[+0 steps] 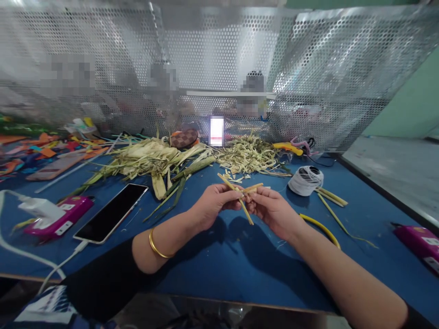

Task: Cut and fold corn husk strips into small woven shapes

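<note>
As two hands (214, 201) hold two crossed stalks (247, 213), one spool (302, 184)

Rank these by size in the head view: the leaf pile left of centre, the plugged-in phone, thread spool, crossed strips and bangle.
1. Leaf pile
2. Plugged-in phone
3. Thread spool and crossed strips: too close to rank; strips spread wider, spool looks bulkier
4. Bangle

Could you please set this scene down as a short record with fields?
Left hand: pinching crossed stalks
Right hand: fingers on the same stalks, near the crossing
Beyond the hands: leafy pile; pile of shredded strips
Right side: spool of white thread
Left side: dark-screened phone, cable attached; purple power strip
Surface: blue tabletop
</note>
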`<action>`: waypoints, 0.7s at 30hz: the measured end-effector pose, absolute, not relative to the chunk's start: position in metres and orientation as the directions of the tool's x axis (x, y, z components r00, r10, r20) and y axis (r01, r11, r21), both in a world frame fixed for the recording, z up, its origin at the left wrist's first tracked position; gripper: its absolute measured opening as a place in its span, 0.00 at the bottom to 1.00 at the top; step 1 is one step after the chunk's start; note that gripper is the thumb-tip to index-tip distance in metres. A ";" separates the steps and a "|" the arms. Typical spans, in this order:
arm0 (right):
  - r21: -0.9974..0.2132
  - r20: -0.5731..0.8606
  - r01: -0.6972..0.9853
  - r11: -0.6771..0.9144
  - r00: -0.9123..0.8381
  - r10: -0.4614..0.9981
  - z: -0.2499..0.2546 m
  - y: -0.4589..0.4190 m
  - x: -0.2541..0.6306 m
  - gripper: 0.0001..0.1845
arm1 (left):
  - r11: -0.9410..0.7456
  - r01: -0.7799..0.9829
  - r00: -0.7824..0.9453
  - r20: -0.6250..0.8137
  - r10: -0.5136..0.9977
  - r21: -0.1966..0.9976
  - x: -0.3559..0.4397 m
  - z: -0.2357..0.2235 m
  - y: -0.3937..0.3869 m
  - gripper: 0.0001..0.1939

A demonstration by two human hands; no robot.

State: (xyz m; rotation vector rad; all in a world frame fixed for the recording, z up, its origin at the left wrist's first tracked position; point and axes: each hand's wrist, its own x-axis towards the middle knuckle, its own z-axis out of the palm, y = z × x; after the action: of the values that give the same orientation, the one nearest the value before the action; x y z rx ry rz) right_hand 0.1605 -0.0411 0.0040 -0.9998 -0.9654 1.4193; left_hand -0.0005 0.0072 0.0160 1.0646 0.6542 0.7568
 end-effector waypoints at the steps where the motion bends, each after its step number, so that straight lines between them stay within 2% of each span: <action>1: -0.968 -0.023 -0.248 -0.030 -0.031 0.999 0.004 -0.041 0.160 0.11 | 0.297 -0.228 0.578 -0.117 0.808 0.927 0.000 0.015 0.007 0.10; 3: -0.994 0.080 -0.069 0.079 -0.003 0.997 0.004 -0.042 0.160 0.10 | 0.303 -0.234 0.562 -0.126 0.817 0.924 0.001 0.012 0.007 0.11; 5: -0.966 0.207 0.165 0.201 0.018 0.978 0.002 -0.042 0.160 0.09 | 0.301 -0.229 0.540 -0.136 0.830 0.926 0.003 0.010 0.007 0.11; 8: -0.832 0.348 0.458 0.313 -0.008 0.938 -0.001 -0.042 0.161 0.10 | 0.319 -0.227 0.498 -0.172 0.850 0.920 0.004 0.009 0.007 0.10; 12: -0.658 0.418 0.655 0.371 -0.093 0.904 -0.002 -0.045 0.162 0.10 | 0.401 -0.272 0.425 -0.264 0.866 0.875 0.005 0.010 0.009 0.04; 15: -0.483 0.512 0.743 0.463 -0.190 0.838 0.002 -0.048 0.161 0.09 | 0.383 -0.274 0.366 -0.273 0.890 0.882 0.005 0.010 0.012 0.03; 17: -0.431 0.562 0.726 0.536 -0.249 0.789 0.004 -0.049 0.160 0.09 | 0.313 -0.231 0.346 -0.223 0.911 0.921 0.005 0.008 0.013 0.06; 19: -0.480 0.565 0.652 0.587 -0.281 0.775 0.006 -0.051 0.159 0.09 | 0.206 -0.151 0.362 -0.140 0.921 0.967 0.004 0.006 0.013 0.08; 21: -0.591 0.518 0.558 0.583 -0.292 0.804 0.006 -0.051 0.159 0.09 | 0.046 -0.042 0.414 -0.024 0.910 0.998 0.004 0.005 0.012 0.07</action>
State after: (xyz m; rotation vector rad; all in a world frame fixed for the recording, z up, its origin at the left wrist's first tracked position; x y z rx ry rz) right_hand 0.1586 -0.0507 0.0063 -1.0859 -1.9886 0.3781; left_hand 0.0036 0.0123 0.0046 1.3183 0.8725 0.8900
